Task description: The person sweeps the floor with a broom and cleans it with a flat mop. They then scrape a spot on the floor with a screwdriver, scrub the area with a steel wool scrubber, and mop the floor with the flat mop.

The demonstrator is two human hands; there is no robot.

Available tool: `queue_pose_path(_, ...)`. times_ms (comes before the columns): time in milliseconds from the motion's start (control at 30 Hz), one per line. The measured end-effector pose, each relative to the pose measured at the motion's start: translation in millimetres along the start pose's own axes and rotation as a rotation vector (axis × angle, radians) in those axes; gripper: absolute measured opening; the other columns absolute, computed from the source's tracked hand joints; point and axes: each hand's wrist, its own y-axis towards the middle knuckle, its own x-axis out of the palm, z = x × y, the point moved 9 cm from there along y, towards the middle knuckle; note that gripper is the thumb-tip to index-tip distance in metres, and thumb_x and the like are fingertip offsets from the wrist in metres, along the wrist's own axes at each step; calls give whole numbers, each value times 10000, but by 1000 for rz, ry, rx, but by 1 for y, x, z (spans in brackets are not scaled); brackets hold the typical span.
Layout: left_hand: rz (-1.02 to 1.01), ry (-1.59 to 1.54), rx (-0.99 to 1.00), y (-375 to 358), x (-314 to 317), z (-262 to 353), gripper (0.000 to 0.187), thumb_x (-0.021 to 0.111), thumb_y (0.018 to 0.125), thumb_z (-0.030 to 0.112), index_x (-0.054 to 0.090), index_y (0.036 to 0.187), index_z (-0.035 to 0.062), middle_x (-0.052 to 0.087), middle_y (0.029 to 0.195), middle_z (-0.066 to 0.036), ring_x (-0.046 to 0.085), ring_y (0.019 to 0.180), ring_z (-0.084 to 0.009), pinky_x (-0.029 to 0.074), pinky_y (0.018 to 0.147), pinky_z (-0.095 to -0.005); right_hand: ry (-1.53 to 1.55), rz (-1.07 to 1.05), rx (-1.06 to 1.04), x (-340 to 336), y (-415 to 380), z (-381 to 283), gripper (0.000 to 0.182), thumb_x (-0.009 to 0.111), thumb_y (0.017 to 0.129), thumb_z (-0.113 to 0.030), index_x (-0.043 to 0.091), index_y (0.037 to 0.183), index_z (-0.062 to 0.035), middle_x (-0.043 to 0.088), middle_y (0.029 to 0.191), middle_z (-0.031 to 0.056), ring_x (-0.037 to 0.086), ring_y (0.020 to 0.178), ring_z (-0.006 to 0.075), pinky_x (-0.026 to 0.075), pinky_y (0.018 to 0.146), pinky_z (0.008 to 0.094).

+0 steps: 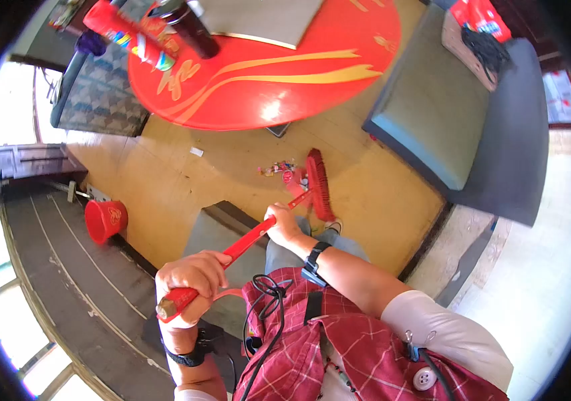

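Both my hands grip a red broom [250, 239]. My left hand [190, 279] is closed around the top end of its handle, close to my chest. My right hand [282, 224] holds the handle lower down, nearer the head. The red bristle head [320, 185] rests on the yellow-brown floor [379, 194], right beside a small pile of colourful litter [278, 168]. A scrap of white paper [196, 152] lies apart on the floor to the left.
A round red table [278, 73] with bottles and a grey board stands above the litter. A grey-green sofa [432, 107] is at right, a patterned chair [101, 93] at left. A red bucket [105, 220] sits by the wall.
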Motion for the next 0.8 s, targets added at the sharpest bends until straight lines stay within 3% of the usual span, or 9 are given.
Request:
queue_pose_path(67,-68,108,0,-1,16,10,152,579,533,22,434,511,62,501,524,-51,529,523,-223,469,791,-464,74,27,-90,3,3,-12,91,601,687,-58,513,664,-67,542,693,122,520,744,345,412,662,426)
queue_pose_path(100,-38,52,-19,4,-41,9,152,579,533,22,434,511,62,501,524,-51,529,523,-223,469,791,-464,46,15,-50,41,22,-25,83,588,696,-53,511,669,-67,540,699,120,516,743,341,411,664,420)
queue_pose_path(367,33,284,56,12,-148,46,131,575,526,36,448,517,66,496,532,-51,534,529,-221,458,830,-492,216,-8,-267,162,121,-115,104,567,699,-31,481,663,-78,518,662,108,511,717,327,398,619,404)
queue_pose_path(500,72,391,170,9,-156,69,215,636,640,92,471,503,87,498,484,-36,543,470,-197,441,862,-521,297,-169,-349,207,147,-161,104,571,720,-41,485,672,-75,524,697,107,511,726,325,410,616,404)
queue_pose_path(567,54,386,228,0,-154,86,228,635,670,99,479,505,85,498,479,-39,542,456,-192,426,885,-538,285,-194,-391,198,145,-185,95,557,707,-19,484,684,-74,515,697,104,505,742,321,407,643,404)
queue_pose_path(667,-212,456,403,-33,-124,125,226,606,724,148,511,530,79,498,470,-36,581,466,-185,379,936,-571,250,-336,-496,178,125,-214,81,541,690,-43,472,686,-87,497,701,87,499,740,302,390,685,379)
queue_pose_path(767,-122,509,419,-64,-116,143,240,615,740,191,522,550,78,508,474,-38,614,501,-193,347,961,-590,141,-497,-462,139,94,-212,180,578,599,3,490,740,-64,503,766,115,493,830,331,400,744,418)
queue_pose_path(800,187,283,350,-68,-132,135,248,623,748,185,520,549,80,509,475,-36,612,494,-199,340,965,-594,86,-512,-470,126,83,-202,181,578,600,-1,499,750,-63,506,768,116,495,831,333,403,745,415)
